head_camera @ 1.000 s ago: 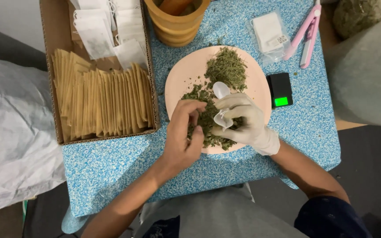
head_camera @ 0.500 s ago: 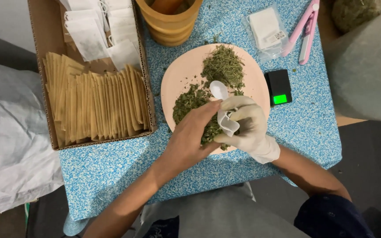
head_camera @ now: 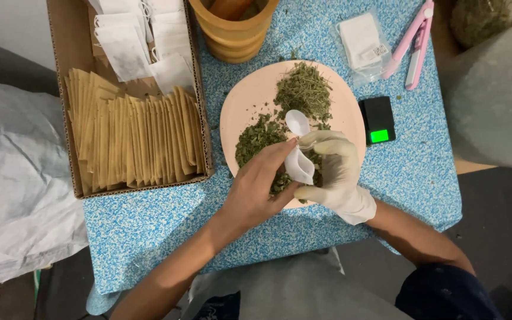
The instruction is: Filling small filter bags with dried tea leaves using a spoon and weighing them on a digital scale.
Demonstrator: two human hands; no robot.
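A pink round plate (head_camera: 247, 109) on a blue speckled table (head_camera: 149, 225) carries two heaps of dried green herb (head_camera: 303, 89). Over the plate's near edge my right hand (head_camera: 339, 178), in a white glove, holds a small white spoon (head_camera: 297, 122) with its bowl pointing up and away. It also cradles a small white filter bag (head_camera: 300, 167). My bare left hand (head_camera: 256, 189) pinches that bag at its mouth with thumb and fingertips. What is inside the bag is hidden.
A cardboard box (head_camera: 60, 106) at the left holds a row of tan paper sachets (head_camera: 131, 142) and loose white filter bags (head_camera: 125, 41). A wooden mortar (head_camera: 232, 35), a clear packet (head_camera: 362, 41), pink tongs (head_camera: 413, 44) and a black pocket scale (head_camera: 377, 118) surround the plate.
My left hand has risen from the herb heap to the filter bag and now pinches its mouth. The gloved right hand has stayed over the plate's near edge.
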